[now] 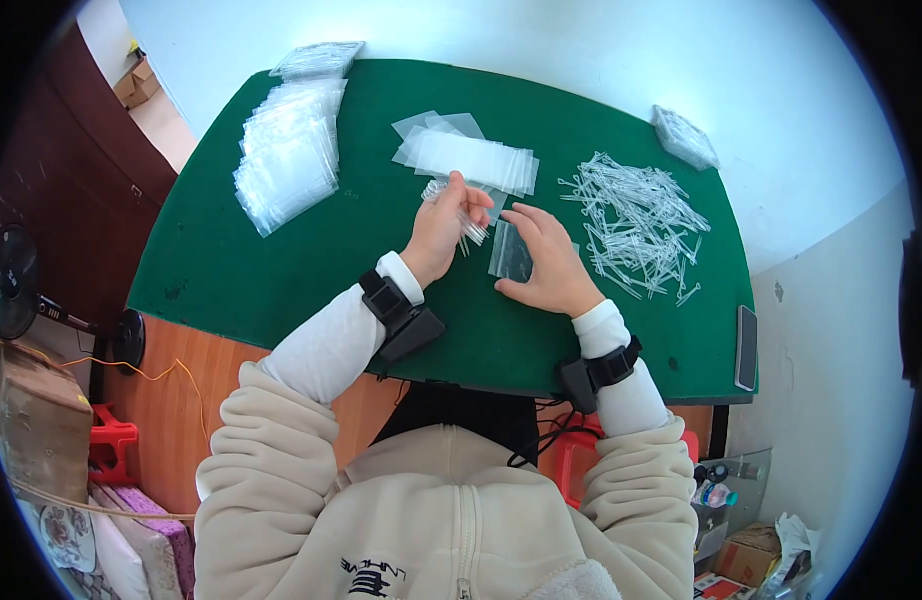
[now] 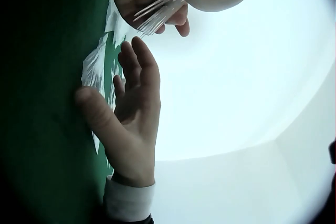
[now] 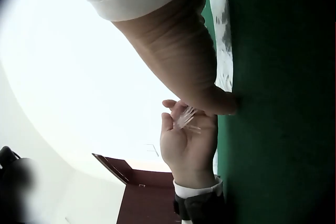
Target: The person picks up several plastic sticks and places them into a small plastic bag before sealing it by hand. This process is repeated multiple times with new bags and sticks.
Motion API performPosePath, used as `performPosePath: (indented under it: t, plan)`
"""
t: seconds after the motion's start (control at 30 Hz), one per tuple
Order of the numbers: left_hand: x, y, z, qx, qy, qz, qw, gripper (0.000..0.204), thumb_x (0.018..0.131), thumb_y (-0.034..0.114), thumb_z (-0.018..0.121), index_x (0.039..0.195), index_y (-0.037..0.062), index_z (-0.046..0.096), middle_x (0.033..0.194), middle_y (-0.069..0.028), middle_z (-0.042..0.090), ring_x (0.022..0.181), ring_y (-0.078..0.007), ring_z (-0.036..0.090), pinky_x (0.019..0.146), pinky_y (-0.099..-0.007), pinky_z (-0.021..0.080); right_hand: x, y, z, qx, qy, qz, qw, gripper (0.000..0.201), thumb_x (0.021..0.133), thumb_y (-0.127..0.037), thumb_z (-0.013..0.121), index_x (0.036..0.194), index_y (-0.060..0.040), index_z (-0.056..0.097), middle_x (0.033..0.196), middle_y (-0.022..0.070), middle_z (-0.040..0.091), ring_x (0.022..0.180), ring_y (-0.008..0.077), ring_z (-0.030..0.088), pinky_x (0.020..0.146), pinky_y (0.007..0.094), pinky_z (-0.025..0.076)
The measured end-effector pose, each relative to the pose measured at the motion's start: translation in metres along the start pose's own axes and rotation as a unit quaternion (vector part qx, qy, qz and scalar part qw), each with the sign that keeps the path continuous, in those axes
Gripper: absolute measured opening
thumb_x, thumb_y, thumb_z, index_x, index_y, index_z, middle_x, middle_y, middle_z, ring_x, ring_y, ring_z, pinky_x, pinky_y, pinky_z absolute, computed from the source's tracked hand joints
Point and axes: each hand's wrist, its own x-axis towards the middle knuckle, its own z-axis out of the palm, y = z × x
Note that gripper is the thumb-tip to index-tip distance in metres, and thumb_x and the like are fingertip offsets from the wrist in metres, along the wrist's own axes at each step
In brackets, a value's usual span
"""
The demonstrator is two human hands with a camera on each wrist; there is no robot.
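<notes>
My left hand (image 1: 440, 232) holds a small bundle of thin clear sticks with looped ends (image 1: 471, 232), fingers curled round them; the bundle (image 2: 160, 16) also shows in the left wrist view. Close to its right, my right hand (image 1: 552, 262) is spread with thumb and fingers apart, over a small clear bag (image 1: 509, 254) lying on the green table. Its fingertips are by the bag's edges; whether they touch it I cannot tell. In the left wrist view the right hand (image 2: 137, 113) has nothing in its grasp.
Clear flat bags (image 1: 471, 158) lie fanned behind the hands. A long stack of bags (image 1: 291, 160) is at the left, with a filled packet (image 1: 319, 60) behind it. Loose clear sticks (image 1: 636, 220) are heaped at the right, another packet (image 1: 685, 138) beyond. A phone (image 1: 746, 347) lies at the right edge.
</notes>
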Motion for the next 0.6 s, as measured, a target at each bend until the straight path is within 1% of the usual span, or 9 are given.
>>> performPosePath:
  t: [0.07,0.17,0.2,0.27,0.33,0.4,0.43,0.53,0.6]
  plan:
    - [-0.001,-0.001,0.003,0.014,0.014,0.008,1.0,0.05,0.098,0.04,0.03,0.083,0.002,0.058,0.064,0.0004,0.045,0.066,-0.0122,0.047,0.066,-0.0267,0.04,-0.002,0.006,0.006,-0.01,-0.006,0.0,1.0,0.071,0.058,-0.019,0.07,0.122,-0.0046,0.044,0.112,0.015,0.051,0.109,0.0307,0.047,0.096,0.0391,0.036]
    - [-0.001,-0.001,0.006,0.045,0.042,0.026,0.998,0.048,0.099,0.039,0.03,0.084,0.0026,0.058,0.067,-0.0002,0.044,0.069,-0.0122,0.047,0.067,-0.0259,0.039,0.0,0.006,0.006,0.003,-0.028,0.023,0.999,0.073,0.057,-0.023,0.069,0.122,-0.0034,0.043,0.112,0.0166,0.051,0.11,0.0328,0.046,0.097,0.0397,0.034]
    - [0.0,-0.003,0.003,0.082,0.043,0.05,0.994,0.048,0.099,0.039,0.03,0.082,0.004,0.057,0.067,0.0003,0.044,0.068,-0.0112,0.046,0.066,-0.025,0.038,0.0,0.006,0.007,0.01,-0.038,0.034,0.999,0.074,0.056,-0.025,0.069,0.122,-0.0028,0.043,0.112,0.0174,0.051,0.11,0.0338,0.045,0.098,0.04,0.033]
    - [0.001,-0.004,-0.001,0.155,0.045,0.098,0.982,0.047,0.098,0.04,0.029,0.078,0.0067,0.055,0.066,0.0015,0.043,0.067,-0.0091,0.045,0.064,-0.0233,0.036,0.001,0.005,0.008,0.0,-0.031,0.028,0.999,0.074,0.057,-0.024,0.069,0.122,-0.0029,0.043,0.11,0.0163,0.051,0.108,0.0328,0.046,0.096,0.0396,0.034]
    - [0.001,-0.003,-0.004,0.161,0.036,0.1,0.981,0.047,0.098,0.041,0.029,0.075,0.0079,0.052,0.066,0.002,0.042,0.065,-0.008,0.044,0.061,-0.0225,0.035,0.001,0.004,0.008,-0.02,-0.018,0.017,0.999,0.074,0.057,-0.022,0.07,0.123,-0.0031,0.043,0.106,0.014,0.052,0.104,0.0308,0.049,0.093,0.0388,0.036]
    - [0.001,-0.002,-0.007,0.173,0.023,0.104,0.979,0.047,0.098,0.043,0.029,0.07,0.0103,0.048,0.065,0.0031,0.041,0.061,-0.0059,0.042,0.056,-0.0208,0.032,0.002,0.003,0.006,-0.025,-0.003,0.014,1.0,0.073,0.057,-0.022,0.07,0.122,-0.003,0.043,0.105,0.0138,0.052,0.103,0.0305,0.049,0.093,0.0384,0.037]
    - [0.0,-0.002,-0.007,0.174,0.022,0.104,0.979,0.047,0.098,0.043,0.029,0.07,0.0103,0.048,0.065,0.0031,0.041,0.061,-0.0059,0.042,0.056,-0.0208,0.032,0.002,0.001,0.005,-0.031,0.01,0.011,0.999,0.073,0.057,-0.022,0.07,0.122,-0.0029,0.043,0.104,0.0136,0.053,0.102,0.0302,0.05,0.092,0.0381,0.038]
    - [0.0,-0.004,-0.007,0.118,0.008,0.07,0.991,0.049,0.096,0.045,0.036,0.064,0.0099,0.046,0.061,0.0033,0.042,0.056,-0.0056,0.039,0.05,-0.0213,0.031,0.004,-0.005,0.0,-0.027,0.039,0.019,0.999,0.072,0.057,-0.021,0.07,0.121,-0.0029,0.044,0.103,0.0132,0.053,0.1,0.0292,0.052,0.089,0.0371,0.04]
    - [-0.001,-0.005,-0.005,0.114,0.012,0.072,0.991,0.048,0.095,0.045,0.039,0.064,0.0096,0.046,0.06,0.0033,0.042,0.053,-0.0055,0.039,0.048,-0.0209,0.03,0.005,-0.008,-0.002,-0.007,0.067,0.039,0.997,0.071,0.057,-0.02,0.07,0.12,-0.003,0.044,0.102,0.0127,0.054,0.097,0.0279,0.053,0.087,0.0358,0.042]
